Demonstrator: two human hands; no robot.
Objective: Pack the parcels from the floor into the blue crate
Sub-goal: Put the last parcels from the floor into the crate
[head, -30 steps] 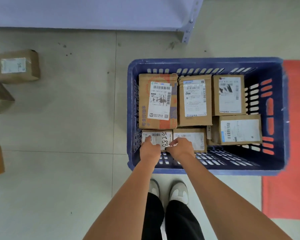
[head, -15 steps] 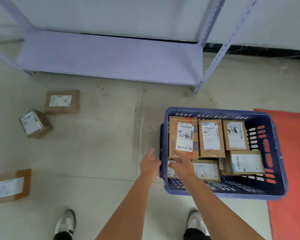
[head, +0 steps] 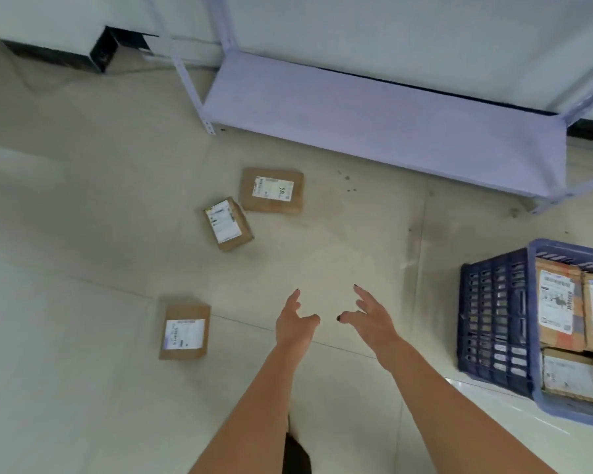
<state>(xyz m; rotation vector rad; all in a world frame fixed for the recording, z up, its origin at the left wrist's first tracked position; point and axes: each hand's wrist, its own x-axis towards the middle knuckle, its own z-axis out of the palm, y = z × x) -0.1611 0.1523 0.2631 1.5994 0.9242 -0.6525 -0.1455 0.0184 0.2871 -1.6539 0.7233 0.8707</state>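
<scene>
Three cardboard parcels lie loose on the pale tiled floor [head: 83, 234], each with a white label facing up. One parcel [head: 184, 331] lies nearest, to the left of the left hand [head: 293, 325] and apart from it. A second parcel [head: 226, 224] sits further off, turned at an angle, ahead and to the left of both hands. Just beyond it, nearly touching its corner, lies a third parcel [head: 272, 190], the farthest of the three.

Both bare arms reach forward over open floor. The left hand has its grip spread, fingers and thumb apart, holding nothing. The right hand [head: 370, 319] is likewise spread wide, with dark-painted nails, and is empty. The two hands are near each other with a gap of bare floor between them, and neither touches any parcel.

At the right edge stands the blue crate [head: 493, 319], well apart from the loose parcels and to the right of the right hand. Its slotted side wall faces the viewer, and several labelled boxes [head: 558, 306] are packed inside, partly cut off by the frame edge.

Against the white wall behind stands a pale lilac metal shelf [head: 374, 111], its lowest board just above the floor.
</scene>
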